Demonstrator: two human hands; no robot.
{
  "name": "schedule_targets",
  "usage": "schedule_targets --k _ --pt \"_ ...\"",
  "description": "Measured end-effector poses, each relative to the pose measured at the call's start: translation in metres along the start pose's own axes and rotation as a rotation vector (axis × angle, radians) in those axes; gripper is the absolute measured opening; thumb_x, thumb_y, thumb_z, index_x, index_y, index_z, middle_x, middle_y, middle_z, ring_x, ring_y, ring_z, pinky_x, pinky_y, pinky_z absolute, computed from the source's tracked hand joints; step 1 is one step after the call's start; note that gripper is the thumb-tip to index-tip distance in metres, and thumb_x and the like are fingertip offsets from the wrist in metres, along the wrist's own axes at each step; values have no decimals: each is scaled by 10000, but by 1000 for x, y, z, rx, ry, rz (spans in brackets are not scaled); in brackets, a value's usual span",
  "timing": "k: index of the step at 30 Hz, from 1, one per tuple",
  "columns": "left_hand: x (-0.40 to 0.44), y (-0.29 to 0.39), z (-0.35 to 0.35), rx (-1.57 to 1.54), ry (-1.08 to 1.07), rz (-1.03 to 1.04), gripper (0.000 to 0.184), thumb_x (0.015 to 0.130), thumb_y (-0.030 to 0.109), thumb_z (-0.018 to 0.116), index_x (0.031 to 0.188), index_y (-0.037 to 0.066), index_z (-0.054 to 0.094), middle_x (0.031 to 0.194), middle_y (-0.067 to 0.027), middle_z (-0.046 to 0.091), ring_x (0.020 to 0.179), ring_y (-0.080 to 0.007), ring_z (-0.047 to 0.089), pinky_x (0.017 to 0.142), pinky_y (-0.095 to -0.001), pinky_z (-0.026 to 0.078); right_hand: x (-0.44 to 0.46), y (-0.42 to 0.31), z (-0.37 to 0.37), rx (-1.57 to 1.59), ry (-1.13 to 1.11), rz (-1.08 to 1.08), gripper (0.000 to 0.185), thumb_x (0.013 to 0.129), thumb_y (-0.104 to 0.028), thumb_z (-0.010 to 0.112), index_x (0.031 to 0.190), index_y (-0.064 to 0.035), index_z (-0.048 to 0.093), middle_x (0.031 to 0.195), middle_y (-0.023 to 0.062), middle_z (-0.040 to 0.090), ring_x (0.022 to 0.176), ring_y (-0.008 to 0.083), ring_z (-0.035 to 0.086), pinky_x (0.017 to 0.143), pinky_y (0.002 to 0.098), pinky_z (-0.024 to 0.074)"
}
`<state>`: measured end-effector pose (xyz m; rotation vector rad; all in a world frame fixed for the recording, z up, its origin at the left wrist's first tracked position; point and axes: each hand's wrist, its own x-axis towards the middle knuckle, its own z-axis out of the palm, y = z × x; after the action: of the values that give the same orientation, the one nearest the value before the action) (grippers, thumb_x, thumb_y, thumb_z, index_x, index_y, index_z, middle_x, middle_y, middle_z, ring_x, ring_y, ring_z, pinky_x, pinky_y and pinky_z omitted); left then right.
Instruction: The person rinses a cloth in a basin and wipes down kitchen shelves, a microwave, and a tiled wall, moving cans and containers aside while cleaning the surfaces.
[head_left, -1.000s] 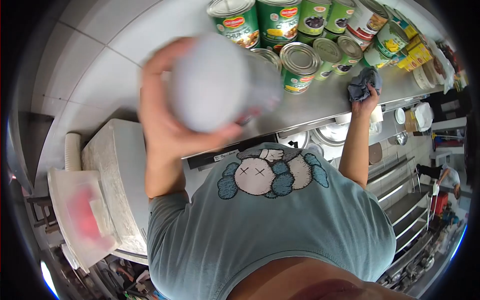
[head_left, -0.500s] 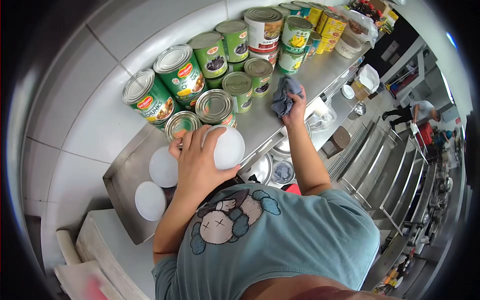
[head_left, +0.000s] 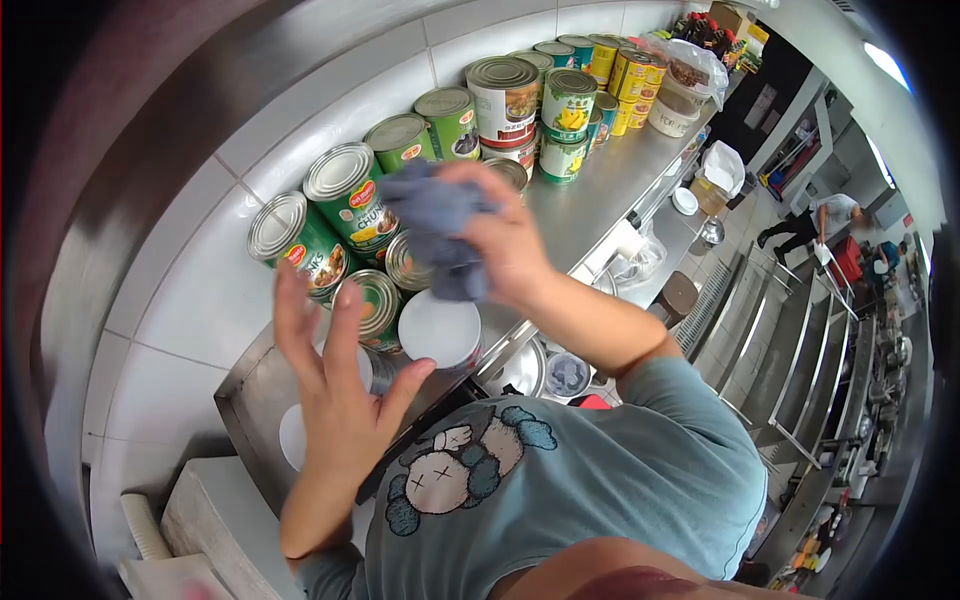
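My left hand [head_left: 345,395] is open with its fingers spread, just left of a white-lidded container [head_left: 440,328] that stands on the steel counter. A second white lid [head_left: 293,437] shows partly behind that hand. My right hand [head_left: 505,240] grips a crumpled grey-blue cloth [head_left: 440,225], held above the cans and the white-lidded container and blurred by motion. Large green cans [head_left: 345,190] stand stacked to the left of the cloth, against the tiled wall. A lower green can [head_left: 372,305] stands between my left hand and the container. The cloth hides part of the cans behind it.
More cans [head_left: 505,100], yellow tins [head_left: 635,85] and a lidded tub [head_left: 675,112] line the counter toward the back. Pots [head_left: 520,370] sit on a shelf below its edge. At the right are steel racks [head_left: 745,340] and another person [head_left: 832,215] farther off.
My left hand has let go of the white-lidded container and spread its fingers. My right hand has moved left with the cloth, from the bare counter to over the cans.
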<state>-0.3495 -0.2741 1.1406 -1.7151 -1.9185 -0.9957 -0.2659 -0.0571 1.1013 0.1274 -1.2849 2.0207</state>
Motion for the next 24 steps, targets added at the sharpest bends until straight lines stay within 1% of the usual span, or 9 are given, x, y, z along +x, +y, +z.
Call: schedule_targets --k 3,5,8,10,11,13,15,19,24 --pt "18 -8 -9 -5 -9 -9 809 805 298 808 1489 137 406 1575 -249 166 1397 -439 333 1084 -502 380 11 9 70 28 -60 95 356 841 -97 637 1194 -95 589 1177 56 587 1030 141 584 864 309 512" --pt "19 -34 -15 55 44 -26 721 830 189 776 1454 91 430 1511 -209 306 1367 -398 389 1113 -459 370 27 31 95 377 -222 432 411 865 -145 634 1261 -82 547 1185 51 594 1049 145 584 858 313 513" --pt "14 -104 -24 -55 156 -121 618 826 86 752 1376 59 470 1346 -140 531 1236 -301 530 1067 -387 419 55 31 85 19 -518 391 691 905 -362 699 1452 -46 420 1355 117 523 1223 195 542 1000 357 447" --pt "2 -141 -37 -267 313 -281 607 823 58 744 1361 50 463 1312 -101 546 1173 -249 569 1022 -354 457 34 12 68 -436 -361 116 760 873 -264 751 1494 -33 377 1464 149 435 1290 239 485 1035 364 415" --pt "-8 -154 -50 -224 333 -304 607 823 58 744 1361 50 463 1312 -101 546 1173 -249 569 1022 -354 457 22 4 61 -550 -263 -97 693 900 -149 640 1518 -23 352 1517 114 418 1369 258 433 1094 409 392" --pt "-27 -173 -71 -472 363 -565 643 817 47 740 1384 70 438 1286 -84 538 1189 -213 544 990 -339 482 13 4 11 -617 -109 -472 593 906 -41 646 1449 7 413 1413 169 499 1310 247 475 1042 390 422" --pt "-54 -211 -64 -264 265 -452 638 795 19 726 1371 81 461 1269 -89 536 1198 -224 535 1004 -342 470 -9 13 -41 -745 273 -631 444 919 4 608 1343 25 475 1378 158 529 1223 230 546 1028 377 431" --pt "-71 -243 -25 10 -179 -171 614 687 -30 687 1273 107 571 1254 -124 536 1216 -306 505 1053 -391 425 -67 38 -155 -1077 709 -400 381 937 -71 624 1301 -6 533 1316 137 530 1114 218 528 931 336 445" --pt "-78 -250 41 511 -662 -30 477 721 137 728 1193 129 658 1257 -53 596 1238 -270 498 996 -416 455 -136 86 -209 -1574 1308 -270 572 798 -187 763 1284 -15 514 1260 237 508 1126 387 480 979 522 380"
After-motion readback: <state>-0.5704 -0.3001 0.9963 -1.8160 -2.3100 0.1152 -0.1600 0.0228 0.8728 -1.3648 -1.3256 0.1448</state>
